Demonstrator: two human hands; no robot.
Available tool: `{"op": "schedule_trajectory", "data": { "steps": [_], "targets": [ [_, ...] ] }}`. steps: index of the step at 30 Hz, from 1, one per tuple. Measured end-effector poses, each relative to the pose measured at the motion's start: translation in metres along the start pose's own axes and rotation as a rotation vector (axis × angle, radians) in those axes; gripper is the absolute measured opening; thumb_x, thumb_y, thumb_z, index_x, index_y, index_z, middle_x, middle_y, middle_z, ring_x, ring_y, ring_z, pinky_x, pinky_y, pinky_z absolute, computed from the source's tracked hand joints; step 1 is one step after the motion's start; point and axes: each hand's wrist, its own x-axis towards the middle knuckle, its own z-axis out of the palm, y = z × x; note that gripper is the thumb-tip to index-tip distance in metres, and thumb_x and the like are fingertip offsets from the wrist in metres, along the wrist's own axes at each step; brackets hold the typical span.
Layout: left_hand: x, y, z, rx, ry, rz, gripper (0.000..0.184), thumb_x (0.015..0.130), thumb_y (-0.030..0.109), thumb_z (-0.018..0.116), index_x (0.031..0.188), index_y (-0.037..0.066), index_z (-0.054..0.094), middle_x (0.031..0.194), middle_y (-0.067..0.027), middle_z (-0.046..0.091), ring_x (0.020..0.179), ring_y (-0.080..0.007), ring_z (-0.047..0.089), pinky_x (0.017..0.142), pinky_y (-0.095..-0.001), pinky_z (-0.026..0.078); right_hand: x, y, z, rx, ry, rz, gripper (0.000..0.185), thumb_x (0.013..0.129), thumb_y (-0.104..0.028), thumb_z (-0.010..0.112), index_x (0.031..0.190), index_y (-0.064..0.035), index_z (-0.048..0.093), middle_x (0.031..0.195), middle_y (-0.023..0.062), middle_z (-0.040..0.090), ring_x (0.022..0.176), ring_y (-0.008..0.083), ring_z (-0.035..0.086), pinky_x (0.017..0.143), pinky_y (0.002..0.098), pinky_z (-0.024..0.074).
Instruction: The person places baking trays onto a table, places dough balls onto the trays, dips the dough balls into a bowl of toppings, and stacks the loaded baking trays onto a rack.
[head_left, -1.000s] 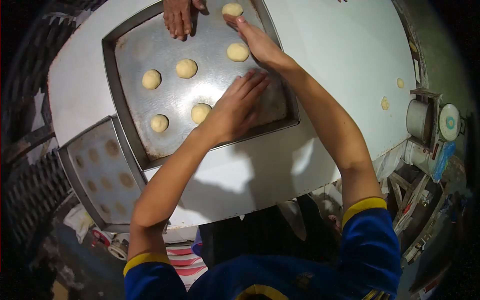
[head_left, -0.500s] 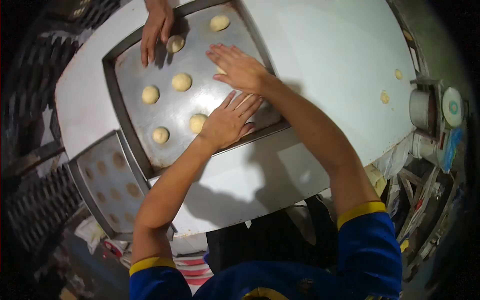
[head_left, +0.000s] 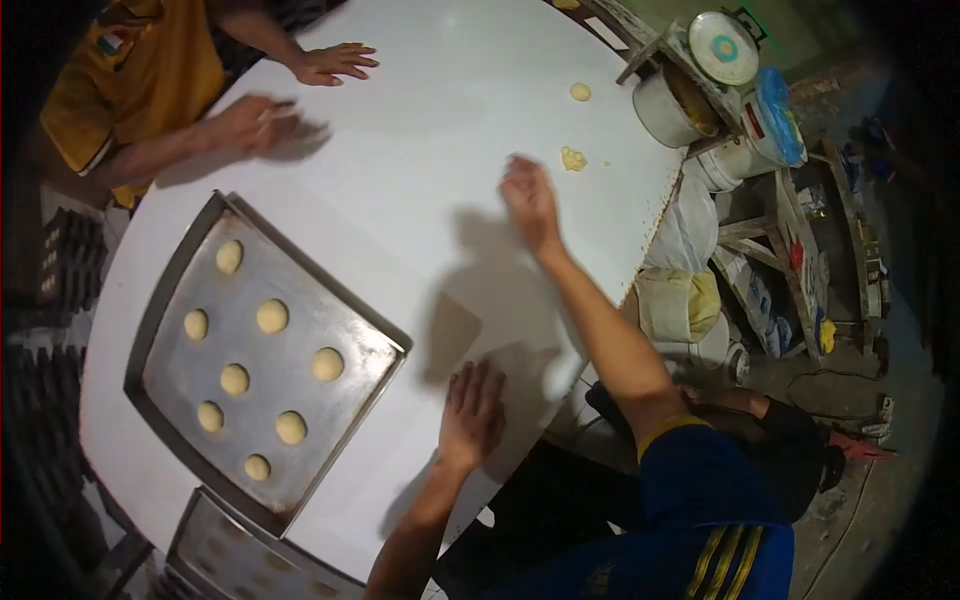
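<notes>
On the white table (head_left: 400, 210), my left hand (head_left: 473, 412) lies palm down with its fingers stretched out, just right of the metal tray (head_left: 375, 372). Several round dough balls, one of them this ball (head_left: 328, 364), sit apart on that tray. My right hand (head_left: 528, 195) is farther forward over the table, blurred, its fingers partly bent; whether it holds anything is unclear. A crumbly dough scrap (head_left: 573, 158) lies close to the right of it, and a smooth dough ball (head_left: 580, 92) is beyond the scrap.
A co-worker in a yellow shirt (head_left: 160, 70) has both hands over the table's far left. A second tray (head_left: 240, 550) stands at the lower left. Past the right edge are a metal pot (head_left: 668, 110), a lidded bucket (head_left: 735, 160) and wooden racks. Another person (head_left: 790, 450) is at the lower right.
The view has swung right. Both my hands have come off the tray and dough, my right one reaching toward the dough scrap. The co-worker's hand has also left the tray.
</notes>
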Motion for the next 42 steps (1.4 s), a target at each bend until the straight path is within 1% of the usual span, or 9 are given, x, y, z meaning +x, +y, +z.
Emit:
{"op": "schedule_trajectory", "data": {
  "steps": [5,12,20,24,25,27,31,35,42],
  "targets": [
    [0.018,0.008,0.028,0.159,-0.069,-0.092,0.053,0.095,0.020,0.067,0.147,0.012,0.060,0.165,-0.0195,0.045,0.152,-0.0418,0.043,0.124,-0.0617,0.035,0.080,0.081,-0.130,-0.459,0.489,0.273,0.061,0.094,-0.031,0.074,0.141,0.0052,0.059,0.141,0.0266,0.061,0.132,0.0401,0.060,0.113,0.0473,0.0486],
    [0.024,0.012,0.034,0.276,-0.055,-0.111,0.047,0.094,0.020,0.066,0.140,0.012,0.067,0.164,-0.0186,0.049,0.149,-0.0407,0.049,0.122,-0.0629,0.035,0.202,0.108,-0.165,-0.728,0.295,0.413,0.083,0.086,-0.049,0.078,0.146,0.0045,0.058,0.139,0.0300,0.063,0.131,0.0435,0.061,0.114,0.0483,0.0489],
    [0.015,0.006,0.043,0.313,-0.183,-0.170,0.060,0.094,0.030,0.069,0.152,0.018,0.058,0.168,-0.0158,0.044,0.154,-0.0377,0.043,0.125,-0.0631,0.029,0.296,0.148,-0.148,-0.920,0.043,0.200,0.063,0.082,-0.046,0.083,0.135,-0.0123,0.073,0.129,0.0257,0.072,0.120,0.0402,0.069,0.103,0.0492,0.0559],
    [0.014,0.003,0.041,0.298,-0.178,-0.172,0.059,0.093,0.033,0.071,0.150,0.020,0.061,0.170,-0.0125,0.043,0.155,-0.0348,0.042,0.125,-0.0624,0.030,0.301,0.154,-0.162,-0.674,0.066,0.144,0.064,0.081,-0.042,0.090,0.132,-0.0064,0.074,0.107,0.0146,0.080,0.097,0.0235,0.075,0.088,0.0382,0.0608],
    [0.015,0.004,0.039,0.299,-0.151,-0.207,0.059,0.093,0.033,0.071,0.150,0.020,0.061,0.170,-0.0125,0.043,0.155,-0.0348,0.042,0.125,-0.0624,0.030,0.293,0.136,-0.151,-0.216,0.082,0.331,0.052,0.088,-0.033,0.085,0.127,-0.0001,0.074,0.107,0.0122,0.079,0.102,0.0240,0.075,0.089,0.0354,0.0603],
    [0.020,0.003,0.031,0.261,-0.232,-0.192,0.057,0.096,0.037,0.070,0.150,0.019,0.061,0.169,-0.0121,0.044,0.155,-0.0339,0.042,0.127,-0.0597,0.031,0.252,0.084,-0.118,0.291,-0.057,0.344,0.056,0.103,-0.022,0.074,0.149,0.0031,0.055,0.135,0.0119,0.067,0.122,0.0186,0.066,0.104,0.0318,0.0557],
    [0.009,-0.005,0.025,0.264,-0.112,-0.234,0.058,0.098,0.040,0.067,0.152,0.020,0.059,0.171,-0.0109,0.040,0.159,-0.0324,0.036,0.130,-0.0558,0.028,0.118,-0.046,0.037,0.334,-0.666,0.539,0.049,0.102,-0.020,0.074,0.144,0.0007,0.060,0.123,0.0069,0.071,0.111,0.0150,0.067,0.095,0.0297,0.0568],
    [0.003,-0.012,0.028,0.135,-0.127,-0.140,0.060,0.098,0.041,0.066,0.151,0.014,0.057,0.175,-0.0125,0.031,0.162,-0.0317,0.027,0.134,-0.0527,0.020,0.016,-0.209,0.205,0.348,-1.239,0.241,0.045,0.099,-0.019,0.077,0.138,-0.0006,0.064,0.117,0.0043,0.071,0.106,0.0128,0.066,0.089,0.0291,0.0561],
    [-0.019,-0.021,0.039,0.006,0.049,-0.076,0.065,0.086,0.034,0.076,0.143,0.007,0.059,0.167,-0.0185,0.042,0.160,-0.0355,0.031,0.135,-0.0525,0.018,-0.143,-0.277,0.507,0.204,-1.241,-0.242,0.041,0.091,-0.030,0.084,0.125,-0.0070,0.076,0.114,0.0108,0.079,0.107,0.0221,0.073,0.096,0.0347,0.0577]
  ]
}}
